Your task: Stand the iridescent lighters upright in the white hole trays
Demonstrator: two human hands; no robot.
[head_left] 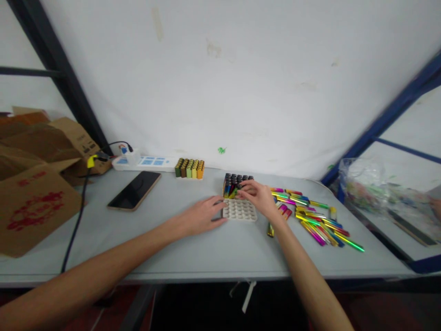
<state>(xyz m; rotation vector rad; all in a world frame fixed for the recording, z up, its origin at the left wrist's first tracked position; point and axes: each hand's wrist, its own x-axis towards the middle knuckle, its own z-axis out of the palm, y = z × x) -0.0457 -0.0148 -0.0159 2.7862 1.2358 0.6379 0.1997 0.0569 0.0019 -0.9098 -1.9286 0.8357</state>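
Observation:
A white tray with rows of round holes point(239, 210) lies on the grey table. My left hand point(206, 215) rests at its left edge, fingers apart, nothing held. Directly behind the tray stands a block of upright black-topped tubes point(237, 178). My right hand point(257, 195) is over the right front of that block, its fingers pinched around something dark at a black top; what it grips is too small to make out. Right of my right wrist, many shiny coloured tubes point(315, 224) lie loose in a pile.
Behind left, a second block of yellow and green tubes point(189, 168) stands near a white power strip point(148, 163). A phone point(135, 191) lies further left, beside a cardboard box point(37, 207) and a black cable. A clear plastic bag point(365, 184) is at the right.

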